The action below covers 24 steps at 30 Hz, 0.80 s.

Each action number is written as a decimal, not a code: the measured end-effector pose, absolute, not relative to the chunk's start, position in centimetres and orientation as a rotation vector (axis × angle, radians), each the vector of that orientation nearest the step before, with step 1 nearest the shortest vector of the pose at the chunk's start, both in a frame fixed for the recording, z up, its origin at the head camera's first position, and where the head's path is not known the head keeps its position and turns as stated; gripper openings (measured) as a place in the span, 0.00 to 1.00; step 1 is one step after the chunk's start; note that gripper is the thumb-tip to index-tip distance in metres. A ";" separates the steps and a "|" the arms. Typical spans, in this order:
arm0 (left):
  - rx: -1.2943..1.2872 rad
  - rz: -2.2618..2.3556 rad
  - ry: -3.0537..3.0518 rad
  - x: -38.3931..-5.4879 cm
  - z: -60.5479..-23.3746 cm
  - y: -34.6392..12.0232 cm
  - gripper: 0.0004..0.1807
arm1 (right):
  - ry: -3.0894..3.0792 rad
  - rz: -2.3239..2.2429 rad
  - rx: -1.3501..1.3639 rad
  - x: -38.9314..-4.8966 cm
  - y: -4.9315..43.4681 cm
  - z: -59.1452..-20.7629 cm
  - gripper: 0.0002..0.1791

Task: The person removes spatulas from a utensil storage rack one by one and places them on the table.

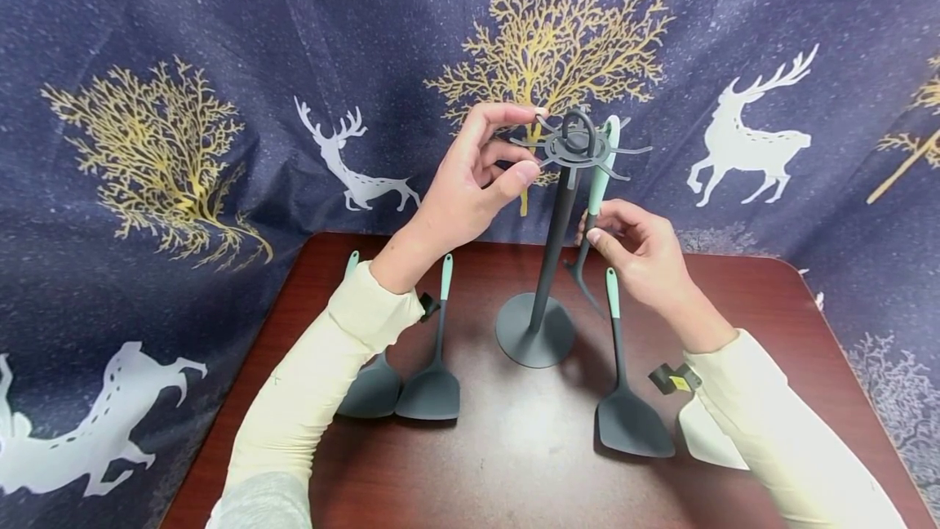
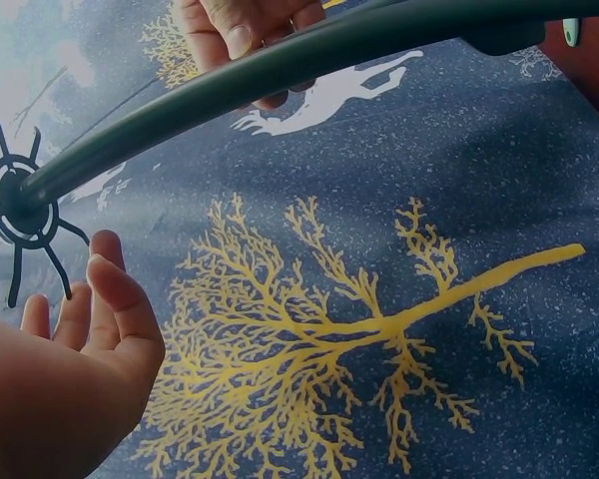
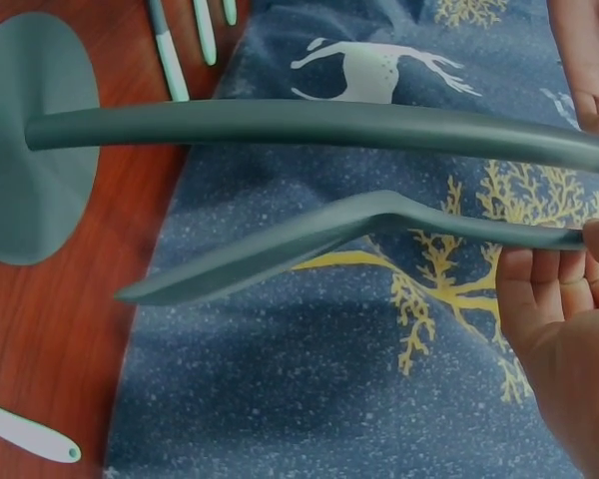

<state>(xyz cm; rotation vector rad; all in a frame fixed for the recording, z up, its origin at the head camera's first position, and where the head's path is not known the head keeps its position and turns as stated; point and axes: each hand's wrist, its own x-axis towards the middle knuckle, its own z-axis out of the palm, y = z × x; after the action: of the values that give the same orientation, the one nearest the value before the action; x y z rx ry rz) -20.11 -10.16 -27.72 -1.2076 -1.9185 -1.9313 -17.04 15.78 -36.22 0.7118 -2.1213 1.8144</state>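
Note:
A dark grey utensil stand with a round base and a ring of hooks stands on the table. Beside the hooks, my left hand has thumb and fingers spread and loosely bent, its fingertips at the hook ends. Lower, right of the post, my right hand pinches the dark shaft of a spatula between thumb and fingers. The spatula hangs upright, blade down, its mint handle reaching up among the hooks. Whether its hole is over a hook, I cannot tell.
Left of the base lie two dark spatulas with mint handles, one partly behind my left sleeve. On the right are another dark spatula and a pale utensil head under my right sleeve. A deer-patterned cloth hangs behind the table.

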 end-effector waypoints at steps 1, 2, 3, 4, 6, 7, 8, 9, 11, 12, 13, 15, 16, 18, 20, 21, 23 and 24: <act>-1.207 -1.931 -1.919 -20.1 -27.7 -10.2 0.40 | -2.118 1.819 0.718 -17.1 15.8 -36.2 0.09; -1.208 -1.931 -1.919 -20.1 -27.7 -10.2 0.39 | -2.115 1.821 0.724 -17.1 15.9 -36.2 0.09; -1.211 -1.929 -1.917 -20.1 -27.7 -10.2 0.36 | -2.111 1.825 0.728 -17.1 15.9 -36.2 0.09; -1.215 -1.929 -1.915 -20.1 -27.7 -10.2 0.33 | -2.106 1.830 0.728 -17.1 15.9 -36.3 0.09; -1.224 -1.925 -1.910 -20.1 -27.7 -10.2 0.28 | -2.096 1.839 0.730 -17.1 15.9 -36.3 0.09; -1.228 -1.924 -1.909 -20.1 -27.7 -10.3 0.27 | -2.097 1.837 0.731 -17.1 15.9 -36.3 0.09; -1.231 -1.923 -1.907 -20.1 -27.6 -10.3 0.26 | -2.094 1.840 0.731 -17.1 15.9 -36.3 0.09; -1.232 -1.922 -1.907 -20.0 -27.6 -10.3 0.26 | -2.092 1.844 0.729 -17.1 15.9 -36.3 0.09; -1.229 -1.922 -1.910 -20.1 -27.7 -10.3 0.28 | -2.093 1.843 0.727 -17.1 15.9 -36.2 0.09; -1.228 -1.922 -1.911 -20.1 -27.7 -10.3 0.29 | -2.095 1.837 0.724 -17.1 15.8 -36.2 0.09; -1.228 -1.921 -1.911 -20.1 -27.7 -10.3 0.30 | -2.093 1.839 0.724 -17.0 15.8 -36.1 0.09; -1.226 -1.919 -1.915 -20.0 -27.7 -10.3 0.30 | -2.083 1.848 0.722 -17.0 15.9 -36.0 0.09; -1.225 -1.919 -1.914 -20.1 -27.6 -10.3 0.28 | -2.080 1.850 0.719 -17.0 15.9 -36.0 0.09; -1.225 -1.916 -1.913 -20.0 -27.6 -10.3 0.26 | -2.071 1.860 0.708 -17.0 15.8 -35.9 0.10; -1.223 -1.916 -1.912 -20.0 -27.5 -10.2 0.25 | -2.064 1.869 0.697 -16.9 15.8 -35.9 0.10; -1.223 -1.916 -1.912 -20.0 -27.5 -10.2 0.25 | -2.062 1.871 0.691 -16.9 15.8 -35.9 0.10; -1.219 -1.916 -1.915 -19.9 -27.5 -10.2 0.26 | -2.061 1.877 0.685 -16.9 15.9 -35.9 0.10; -1.217 -1.916 -1.917 -19.9 -27.5 -10.2 0.26 | -2.060 1.877 0.685 -17.0 15.9 -35.9 0.10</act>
<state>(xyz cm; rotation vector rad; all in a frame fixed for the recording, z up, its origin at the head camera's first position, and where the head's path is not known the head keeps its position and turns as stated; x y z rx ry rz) -19.89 -10.22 -27.50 -1.2168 -1.9175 -1.9161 -16.96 15.91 -35.94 0.6850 -2.0596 1.8771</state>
